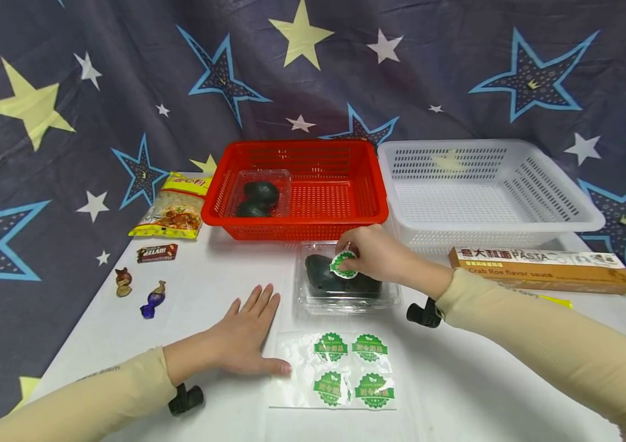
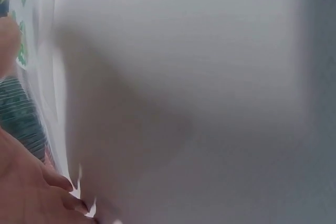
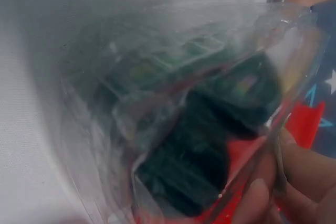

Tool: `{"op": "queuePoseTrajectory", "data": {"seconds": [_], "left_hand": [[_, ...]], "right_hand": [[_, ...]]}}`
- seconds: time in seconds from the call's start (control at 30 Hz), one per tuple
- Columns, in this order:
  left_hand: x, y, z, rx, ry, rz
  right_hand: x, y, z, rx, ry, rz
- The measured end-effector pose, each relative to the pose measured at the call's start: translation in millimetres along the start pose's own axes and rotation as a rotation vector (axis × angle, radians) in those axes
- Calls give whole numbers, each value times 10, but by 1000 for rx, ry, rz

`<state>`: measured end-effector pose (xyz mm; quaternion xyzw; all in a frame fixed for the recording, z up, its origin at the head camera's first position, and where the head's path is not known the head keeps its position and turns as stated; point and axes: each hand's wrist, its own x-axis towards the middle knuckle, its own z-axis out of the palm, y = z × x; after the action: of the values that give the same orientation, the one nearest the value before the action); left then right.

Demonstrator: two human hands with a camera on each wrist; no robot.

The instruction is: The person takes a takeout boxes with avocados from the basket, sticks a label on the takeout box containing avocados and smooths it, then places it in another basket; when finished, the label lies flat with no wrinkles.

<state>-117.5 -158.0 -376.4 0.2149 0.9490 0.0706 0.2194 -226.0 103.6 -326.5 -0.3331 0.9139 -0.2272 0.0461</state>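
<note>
My right hand [image 1: 370, 252] pinches a round green-and-white sticker [image 1: 344, 265] between thumb and fingers, over a clear plastic clamshell box [image 1: 309, 301]. Inside the box lie dark green fruits [image 1: 320, 273] that look like avocados. Seen from the right wrist, the fingers [image 3: 302, 169] hold the sticker edge-on beside the box [image 3: 157, 61]; whether it touches the lid I cannot tell. My left hand [image 1: 238, 344] lies flat on the white table with fingers spread. Its thumb rests on the left edge of a sticker sheet [image 1: 296, 393] that bears several green stickers [image 1: 373, 390].
Behind the box stands a red basket [image 1: 301, 232] holding another clear box [image 1: 285, 184] of dark fruits. A white basket [image 1: 495, 233] adjoins it. Pasta box [image 1: 545, 270] lies right; yellow food bag [image 1: 171, 209], red-brown bar [image 1: 156, 253] and wrapped candies [image 1: 153, 299] lie left.
</note>
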Motion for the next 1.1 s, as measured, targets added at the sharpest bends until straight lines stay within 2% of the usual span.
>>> {"op": "queuePoseTrajectory", "data": {"seconds": [0.17,0.3,0.43,0.53,0.6,0.73,0.87,1.1], "left_hand": [[30,2,-28,-4,6,-12],[71,13,-78,-11,50,2],[165,27,-154,-15,174,58],[280,45,-224,-26,270,101],[372,67,-271,-37,302,122],[554,120,-345,-56,312,155],[688,157,-397,-38,291,150],[777,168,-422,-42,255,161]], "right_hand": [[-51,27,4,-40,45,-49],[-158,127,-10,-57,73,-143],[-287,257,-32,-69,57,-256],[-371,323,-44,-89,27,-309],[-415,349,-43,-108,7,-333],[-457,366,-15,-177,-7,-385],[-475,366,16,-237,4,-432],[-544,382,22,-273,-3,-469]]}}
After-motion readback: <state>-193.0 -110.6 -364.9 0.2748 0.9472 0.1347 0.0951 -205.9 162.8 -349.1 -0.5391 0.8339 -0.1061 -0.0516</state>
